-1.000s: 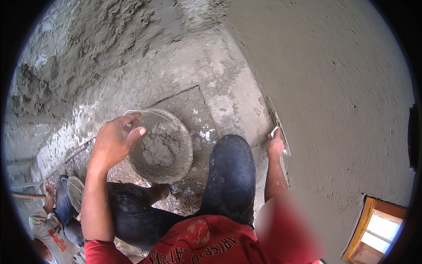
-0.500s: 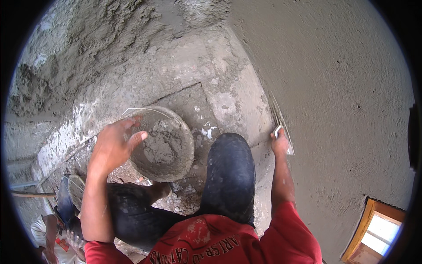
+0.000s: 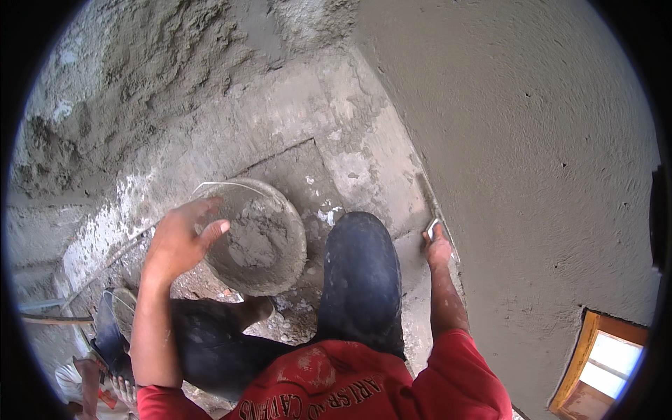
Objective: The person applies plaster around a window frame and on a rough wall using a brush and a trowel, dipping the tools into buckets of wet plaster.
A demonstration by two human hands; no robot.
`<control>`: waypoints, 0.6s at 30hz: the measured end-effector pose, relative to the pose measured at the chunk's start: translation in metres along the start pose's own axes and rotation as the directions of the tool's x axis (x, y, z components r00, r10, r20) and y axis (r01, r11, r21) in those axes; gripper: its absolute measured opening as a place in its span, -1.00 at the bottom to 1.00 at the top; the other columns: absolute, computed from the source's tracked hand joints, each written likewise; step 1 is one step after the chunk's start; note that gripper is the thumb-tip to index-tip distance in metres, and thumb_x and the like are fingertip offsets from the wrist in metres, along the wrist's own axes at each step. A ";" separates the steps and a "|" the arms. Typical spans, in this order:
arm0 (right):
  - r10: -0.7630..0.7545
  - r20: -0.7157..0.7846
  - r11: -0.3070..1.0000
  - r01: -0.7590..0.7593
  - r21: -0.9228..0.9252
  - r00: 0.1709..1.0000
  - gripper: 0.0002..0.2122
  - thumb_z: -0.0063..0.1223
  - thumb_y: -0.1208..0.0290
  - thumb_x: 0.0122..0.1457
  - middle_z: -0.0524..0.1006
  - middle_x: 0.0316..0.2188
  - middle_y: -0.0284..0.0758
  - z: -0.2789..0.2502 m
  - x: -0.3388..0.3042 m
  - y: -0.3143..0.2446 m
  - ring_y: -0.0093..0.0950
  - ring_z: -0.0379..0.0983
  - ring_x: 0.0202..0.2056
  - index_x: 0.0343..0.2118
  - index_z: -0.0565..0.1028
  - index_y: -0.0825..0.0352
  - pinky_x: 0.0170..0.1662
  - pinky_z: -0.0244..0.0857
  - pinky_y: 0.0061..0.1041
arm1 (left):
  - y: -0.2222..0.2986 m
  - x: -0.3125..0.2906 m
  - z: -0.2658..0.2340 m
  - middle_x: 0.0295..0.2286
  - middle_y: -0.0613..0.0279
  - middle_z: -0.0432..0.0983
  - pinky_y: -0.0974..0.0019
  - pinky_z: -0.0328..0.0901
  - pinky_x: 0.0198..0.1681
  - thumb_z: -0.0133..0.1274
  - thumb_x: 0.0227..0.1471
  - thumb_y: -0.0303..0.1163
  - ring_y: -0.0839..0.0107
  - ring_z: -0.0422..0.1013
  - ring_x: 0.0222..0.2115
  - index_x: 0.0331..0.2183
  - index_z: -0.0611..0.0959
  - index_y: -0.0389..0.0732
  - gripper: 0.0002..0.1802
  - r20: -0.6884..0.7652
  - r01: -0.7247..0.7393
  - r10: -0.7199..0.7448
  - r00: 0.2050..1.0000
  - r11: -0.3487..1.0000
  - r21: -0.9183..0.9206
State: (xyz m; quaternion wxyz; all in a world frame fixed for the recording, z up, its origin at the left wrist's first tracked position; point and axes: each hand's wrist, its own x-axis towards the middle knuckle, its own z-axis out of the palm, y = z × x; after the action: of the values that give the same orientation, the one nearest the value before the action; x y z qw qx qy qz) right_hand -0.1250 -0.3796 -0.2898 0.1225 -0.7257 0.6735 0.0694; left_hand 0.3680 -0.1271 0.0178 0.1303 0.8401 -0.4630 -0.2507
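My left hand [image 3: 178, 241] hovers over the left rim of a round bucket [image 3: 302, 241], fingers and thumb apart, holding nothing. Inside the bucket lies wet grey mortar [image 3: 255, 234], and a thin pale wire handle [image 3: 241, 185] arcs along its far rim. On the right, my right hand [image 3: 439, 248] is closed around the light handle of a plastering trowel [image 3: 429, 196]. The trowel's blade shows almost edge-on, along the bottom border of the freshly plastered wall [image 3: 532, 189]; whether it touches the plaster I cannot tell.
Rough mortar [image 3: 161, 84] covers the surface at the far left. My bent knee [image 3: 362, 273] stands between bucket and trowel. A wooden-framed window [image 3: 595, 364] opens at the lower right. Another person [image 3: 87, 381] is at the lower left, near a second bucket [image 3: 122, 308].
My right hand and the trowel have shifted slightly left and toward me, the blade turning more edge-on. My left hand keeps its open pose by the bucket. The view has shifted a little.
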 end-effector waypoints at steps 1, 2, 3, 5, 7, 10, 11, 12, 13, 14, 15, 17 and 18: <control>-0.082 0.029 0.997 0.081 0.013 0.996 -0.63 0.10 0.05 0.19 0.60 -0.29 -0.02 0.002 -0.001 -0.008 0.06 0.53 -0.22 -0.04 0.37 0.11 -0.15 0.36 0.01 | -0.001 0.000 -0.001 -0.13 -0.04 0.59 0.19 0.43 -0.19 0.20 0.06 -0.10 0.07 0.54 -0.16 -0.06 0.62 -0.29 -0.48 -0.007 -0.036 0.036 0.999 0.999 0.016; -0.127 0.034 0.992 0.127 0.027 0.991 -0.61 0.10 0.06 0.19 0.60 -0.27 -0.02 0.001 -0.004 -0.014 0.04 0.53 -0.20 0.00 0.37 0.09 -0.14 0.36 0.00 | 0.001 -0.001 -0.005 -0.14 -0.05 0.59 0.16 0.40 -0.11 0.21 0.06 -0.09 0.03 0.53 -0.13 -0.06 0.62 -0.29 -0.47 0.008 0.005 -0.005 1.000 1.000 0.010; -0.126 0.034 0.992 0.125 0.025 0.991 -0.61 0.10 0.06 0.19 0.60 -0.27 -0.02 0.000 0.000 -0.015 0.04 0.53 -0.20 0.00 0.37 0.09 -0.14 0.36 0.00 | 0.001 0.000 -0.004 -0.14 -0.05 0.59 0.16 0.40 -0.11 0.21 0.06 -0.09 0.03 0.53 -0.13 -0.06 0.62 -0.29 -0.47 0.010 0.004 -0.004 1.000 1.000 0.008; 0.032 -0.031 0.999 -0.031 0.030 0.999 -0.59 0.11 0.07 0.19 0.60 -0.27 -0.01 -0.005 0.014 -0.020 0.04 0.52 -0.19 0.07 0.35 0.04 -0.12 0.36 -0.02 | 0.001 0.001 -0.003 -0.14 -0.05 0.59 0.14 0.38 -0.08 0.21 0.05 -0.07 0.01 0.52 -0.12 -0.07 0.62 -0.29 -0.47 0.029 0.034 -0.033 0.999 0.999 -0.034; 0.085 -0.023 0.995 -0.084 0.045 0.996 -0.58 0.11 0.08 0.19 0.60 -0.28 0.01 -0.007 0.028 -0.020 0.05 0.52 -0.19 0.08 0.34 0.01 -0.11 0.35 -0.02 | 0.004 0.001 -0.003 -0.14 -0.05 0.59 0.14 0.38 -0.09 0.21 0.05 -0.07 0.00 0.52 -0.13 -0.08 0.62 -0.29 -0.47 0.033 0.043 -0.042 0.999 0.999 -0.032; -0.019 0.043 0.998 0.017 0.052 0.999 -0.57 0.11 0.09 0.19 0.59 -0.30 0.04 -0.003 0.029 -0.026 0.07 0.52 -0.19 0.09 0.33 0.01 -0.10 0.34 0.00 | -0.003 -0.003 -0.001 -0.14 -0.05 0.59 0.14 0.38 -0.10 0.21 0.05 -0.05 0.00 0.52 -0.15 -0.09 0.62 -0.29 -0.46 0.016 0.025 -0.025 1.000 1.000 0.003; -0.024 0.042 0.998 0.022 0.057 0.999 -0.57 0.11 0.09 0.19 0.59 -0.30 0.04 -0.004 0.030 -0.031 0.07 0.52 -0.19 0.09 0.33 0.01 -0.10 0.34 0.00 | -0.006 -0.004 -0.002 -0.14 -0.05 0.59 0.13 0.38 -0.11 0.21 0.05 -0.05 0.00 0.53 -0.16 -0.09 0.63 -0.29 -0.46 -0.001 -0.005 0.005 1.000 0.999 0.036; -0.027 0.038 0.998 0.024 0.061 0.999 -0.57 0.12 0.08 0.19 0.59 -0.29 0.04 -0.008 0.030 -0.037 0.07 0.52 -0.18 0.09 0.33 0.01 -0.10 0.34 -0.01 | -0.005 -0.003 -0.002 -0.14 -0.05 0.59 0.13 0.38 -0.11 0.21 0.05 -0.05 0.00 0.53 -0.16 -0.09 0.63 -0.29 -0.46 -0.003 -0.003 0.003 1.000 0.999 0.035; -0.029 0.035 0.997 0.027 0.066 0.999 -0.57 0.12 0.08 0.18 0.59 -0.29 0.04 -0.010 0.032 -0.041 0.07 0.52 -0.18 0.09 0.34 0.01 -0.09 0.34 -0.01 | -0.004 -0.002 -0.003 -0.16 -0.07 0.59 0.12 0.38 -0.12 0.22 0.04 -0.05 0.00 0.52 -0.20 -0.07 0.63 -0.26 -0.46 0.004 0.016 -0.016 1.000 1.000 0.009; -0.032 0.034 0.997 0.030 0.066 0.999 -0.57 0.12 0.08 0.18 0.59 -0.29 0.04 -0.013 0.040 -0.045 0.07 0.52 -0.18 0.09 0.34 0.01 -0.09 0.34 -0.01 | -0.003 -0.001 -0.003 -0.18 -0.10 0.58 0.11 0.38 -0.13 0.22 0.03 -0.04 -0.01 0.52 -0.24 -0.05 0.63 -0.23 -0.45 0.013 0.034 -0.034 0.999 0.999 -0.017; -0.004 0.011 0.996 0.003 0.086 1.000 -0.57 0.12 0.08 0.18 0.59 -0.29 0.04 -0.015 0.051 -0.049 0.07 0.52 -0.17 0.08 0.34 0.01 -0.09 0.34 -0.01 | -0.003 -0.001 -0.003 -0.18 -0.10 0.58 0.11 0.38 -0.13 0.22 0.03 -0.04 -0.01 0.52 -0.24 -0.05 0.63 -0.23 -0.45 0.011 0.032 -0.032 0.999 0.999 -0.013; 0.028 -0.013 0.993 -0.026 0.111 1.000 -0.57 0.13 0.08 0.17 0.59 -0.28 0.03 -0.011 0.056 -0.053 0.07 0.51 -0.17 0.08 0.35 0.01 -0.09 0.33 0.00 | -0.004 0.001 0.000 -0.17 -0.09 0.58 0.10 0.36 -0.10 0.22 0.02 -0.03 -0.01 0.51 -0.22 -0.05 0.63 -0.22 -0.44 -0.007 -0.004 0.004 1.000 1.000 0.004; -0.064 -0.017 0.994 0.065 0.087 0.998 -0.58 0.12 0.08 0.18 0.59 -0.29 0.03 -0.006 0.055 -0.058 0.07 0.51 -0.18 0.07 0.35 0.01 -0.09 0.33 0.00 | -0.003 0.001 0.000 -0.17 -0.09 0.58 0.10 0.36 -0.10 0.22 0.02 -0.03 -0.01 0.51 -0.22 -0.05 0.63 -0.22 -0.44 -0.007 -0.007 0.007 1.000 1.000 0.005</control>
State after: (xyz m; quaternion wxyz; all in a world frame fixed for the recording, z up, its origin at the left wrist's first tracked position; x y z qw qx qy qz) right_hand -0.0632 -0.4305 -0.2937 0.1517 -0.7414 0.6530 0.0309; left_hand 0.3710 -0.1261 0.0164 0.1307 0.8399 -0.4659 -0.2460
